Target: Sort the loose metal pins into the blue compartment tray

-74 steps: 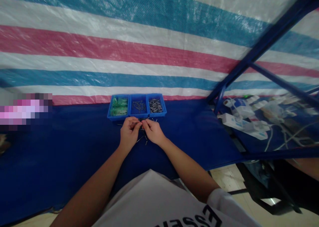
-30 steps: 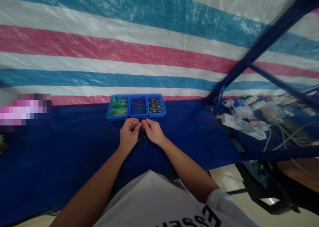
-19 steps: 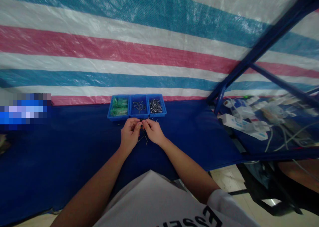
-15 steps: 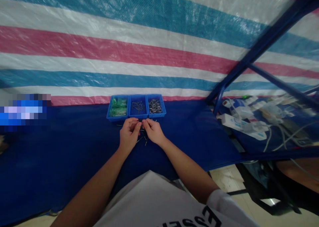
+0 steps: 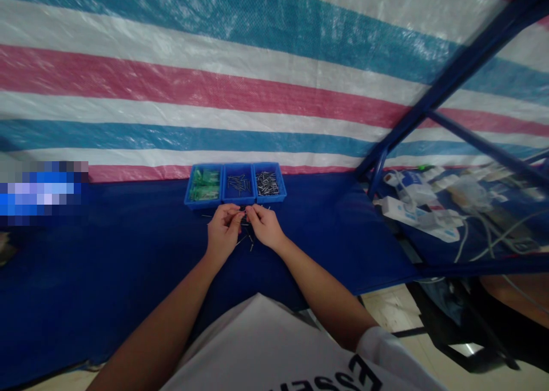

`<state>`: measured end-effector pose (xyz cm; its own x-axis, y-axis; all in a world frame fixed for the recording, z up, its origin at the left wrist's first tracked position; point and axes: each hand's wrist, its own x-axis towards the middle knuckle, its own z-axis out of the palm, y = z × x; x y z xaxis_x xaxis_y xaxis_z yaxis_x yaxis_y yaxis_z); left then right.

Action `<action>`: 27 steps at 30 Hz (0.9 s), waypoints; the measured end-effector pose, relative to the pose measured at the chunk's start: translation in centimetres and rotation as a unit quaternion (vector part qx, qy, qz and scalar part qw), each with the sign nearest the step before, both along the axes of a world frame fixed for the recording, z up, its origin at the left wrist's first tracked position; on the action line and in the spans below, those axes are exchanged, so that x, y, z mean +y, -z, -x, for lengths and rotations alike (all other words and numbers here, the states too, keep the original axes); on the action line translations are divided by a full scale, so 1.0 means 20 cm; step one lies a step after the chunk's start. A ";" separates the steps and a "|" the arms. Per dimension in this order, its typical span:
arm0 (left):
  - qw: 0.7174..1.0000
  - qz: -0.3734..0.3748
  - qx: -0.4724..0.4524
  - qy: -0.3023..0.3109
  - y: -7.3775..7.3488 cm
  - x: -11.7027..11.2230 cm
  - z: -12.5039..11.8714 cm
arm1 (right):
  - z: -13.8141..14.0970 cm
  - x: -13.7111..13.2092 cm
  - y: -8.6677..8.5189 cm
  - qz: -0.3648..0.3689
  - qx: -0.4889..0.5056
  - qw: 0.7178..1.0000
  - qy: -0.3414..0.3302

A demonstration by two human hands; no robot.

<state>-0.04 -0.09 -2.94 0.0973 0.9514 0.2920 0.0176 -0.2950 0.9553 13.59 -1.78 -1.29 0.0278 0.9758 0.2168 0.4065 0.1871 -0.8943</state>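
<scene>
My left hand (image 5: 222, 231) and my right hand (image 5: 266, 226) meet fingertip to fingertip on the blue table cover, both pinched on a small metal part (image 5: 244, 212) held between them. Several loose metal pins (image 5: 247, 239) lie on the cloth under and around my hands. Just beyond them stand three small blue trays in a row: the left tray (image 5: 204, 185) holds green parts, the middle tray (image 5: 238, 183) thin dark pins, the right tray (image 5: 269, 182) shiny metal pieces.
A striped red, white and blue tarp (image 5: 214, 82) hangs behind the table. To the right, a blue metal frame (image 5: 433, 99) stands over white power strips and cables (image 5: 420, 211). The table's front edge (image 5: 386, 279) drops to a pale floor.
Almost nothing differs: my hands stay together at the same spot, with only slight finger movement and small shifts of the camera.
</scene>
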 end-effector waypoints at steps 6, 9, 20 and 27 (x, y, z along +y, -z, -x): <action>1.000 0.001 0.028 -0.007 0.00 0.00 0.01 | 0.01 -0.01 -0.01 -0.004 -0.005 1.000 -0.010; 0.999 0.002 0.035 -0.003 0.01 0.00 0.01 | 0.01 -0.01 -0.01 -0.004 -0.002 1.000 -0.013; 1.000 0.014 -0.022 0.002 0.01 0.00 -0.01 | -0.01 0.00 -0.01 0.004 0.024 0.999 0.026; 1.000 -0.009 -0.004 -0.024 0.02 0.02 -0.01 | -0.01 0.00 -0.01 0.007 0.018 0.999 0.026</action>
<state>0.06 0.21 -3.37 0.0496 0.9495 0.3097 0.0240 -0.3111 0.9501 13.70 -1.79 -1.01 0.0864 0.9760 0.2001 0.3838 0.1528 -0.9107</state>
